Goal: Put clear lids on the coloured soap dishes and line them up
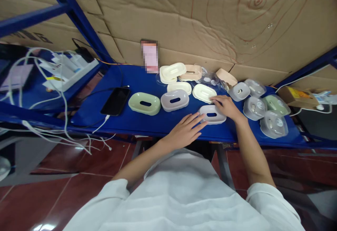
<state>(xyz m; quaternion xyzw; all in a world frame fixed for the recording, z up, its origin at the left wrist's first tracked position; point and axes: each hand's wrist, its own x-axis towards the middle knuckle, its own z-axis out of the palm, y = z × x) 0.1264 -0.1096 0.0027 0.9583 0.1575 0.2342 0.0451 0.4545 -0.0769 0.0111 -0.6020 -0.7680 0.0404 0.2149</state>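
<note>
My left hand (186, 130) is open, fingers spread, its fingertips at the left rim of a lilac oval soap dish (219, 119) with a slot in its base. My right hand (225, 107) reaches over that dish's far right corner. Its fingertips are together on the near right edge of a cream oval tray (204, 93); the thumb is partly hidden. Left of these sit another lilac soap dish (175, 100) and a green soap dish (144, 103). Behind them lies a second cream oval tray (179, 87).
Several clear-lidded boxes (273, 124) stand on the right. More cream trays (172, 72) and a peach soap dish (190, 72) lie along the cardboard wall (158, 13). A black phone (115, 101), white cables (63, 119) and a power strip (76, 73) are on the left.
</note>
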